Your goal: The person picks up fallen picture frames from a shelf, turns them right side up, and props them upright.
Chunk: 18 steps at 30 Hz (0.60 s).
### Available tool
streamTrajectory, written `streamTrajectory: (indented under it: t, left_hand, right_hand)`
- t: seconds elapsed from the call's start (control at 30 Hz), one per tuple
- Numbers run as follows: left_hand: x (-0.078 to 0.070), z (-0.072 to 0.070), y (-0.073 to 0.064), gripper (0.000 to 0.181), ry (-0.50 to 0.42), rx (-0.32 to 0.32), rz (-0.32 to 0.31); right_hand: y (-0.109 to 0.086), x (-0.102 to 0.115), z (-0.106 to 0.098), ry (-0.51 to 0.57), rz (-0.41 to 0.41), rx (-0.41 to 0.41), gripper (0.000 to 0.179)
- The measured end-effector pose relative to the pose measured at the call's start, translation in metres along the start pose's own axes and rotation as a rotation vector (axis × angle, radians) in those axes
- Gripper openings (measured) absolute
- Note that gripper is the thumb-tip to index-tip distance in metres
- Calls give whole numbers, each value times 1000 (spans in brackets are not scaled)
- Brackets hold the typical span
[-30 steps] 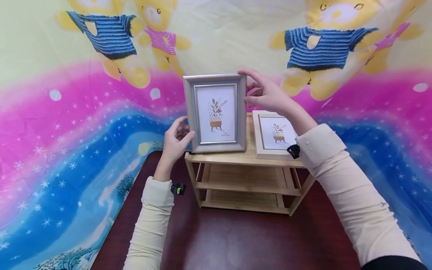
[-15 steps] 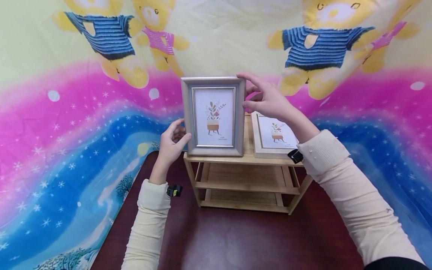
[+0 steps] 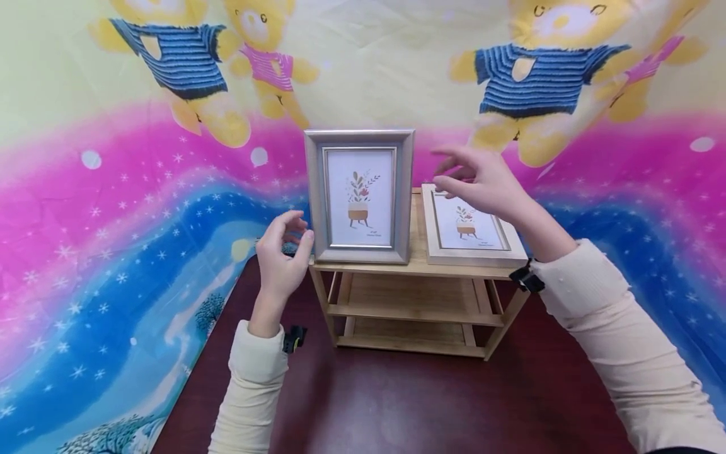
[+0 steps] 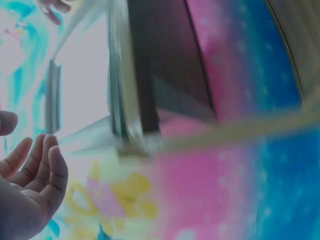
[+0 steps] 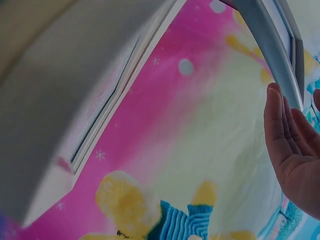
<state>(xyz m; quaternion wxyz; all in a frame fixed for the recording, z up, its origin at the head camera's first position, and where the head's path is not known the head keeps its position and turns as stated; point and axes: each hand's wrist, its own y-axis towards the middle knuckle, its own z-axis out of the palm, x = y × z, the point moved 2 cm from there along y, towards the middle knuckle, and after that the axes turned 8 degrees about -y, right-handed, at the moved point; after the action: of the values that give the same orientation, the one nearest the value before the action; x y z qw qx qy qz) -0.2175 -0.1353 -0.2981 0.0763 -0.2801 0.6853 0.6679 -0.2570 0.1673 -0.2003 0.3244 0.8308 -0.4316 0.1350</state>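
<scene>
A grey-silver picture frame [image 3: 363, 252] with a potted-plant print stands upright on the left of the wooden rack's top shelf. Just off its lower left edge is my left hand [image 3: 283, 255], fingers loosely bent and holding nothing. My right hand [image 3: 482, 180] hovers right of the frame, clear of its edge, above a cream picture frame [image 3: 476, 258] that lies face up on the same shelf. The left wrist view, blurred, has my left hand [image 4: 35, 185] beside the upright frame [image 4: 117, 75]. In the right wrist view, my right hand [image 5: 295, 145] appears near that frame's edge [image 5: 265, 45].
The three-tier wooden rack [image 3: 416, 310] stands on a dark red-brown table [image 3: 397, 403]. Behind hangs a colourful cloth [image 3: 374, 75] printed with teddy bears, snowflakes and trees. A black device [image 3: 295, 339] is worn at the left wrist, another [image 3: 527, 277] at the right.
Both hands have let go of the upright picture frame and moved outward, the left hand to the left and down, the right hand to the right. The frame stays standing on the rack.
</scene>
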Motion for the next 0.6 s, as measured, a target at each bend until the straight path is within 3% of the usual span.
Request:
streamTrajectory:
  t: [0.1, 0.2, 0.43, 0.6]
  left_hand:
    - [-15, 13, -8, 19, -55, 7, 65]
    - [-25, 29, -17, 16, -95, 59, 66]
    - [-39, 56, -32, 20, -148, 161, -94]
    - [-49, 71, -36, 21, -206, 196, -201]
  right_hand:
    - [-19, -3, -7, -55, 26, -19, 31]
    - [-38, -9, -13, -70, 83, -29, 26]
    - [-73, -24, -24, -26, 213, -31, 28]
    - [-98, -37, -27, 32, 280, -21, 32]
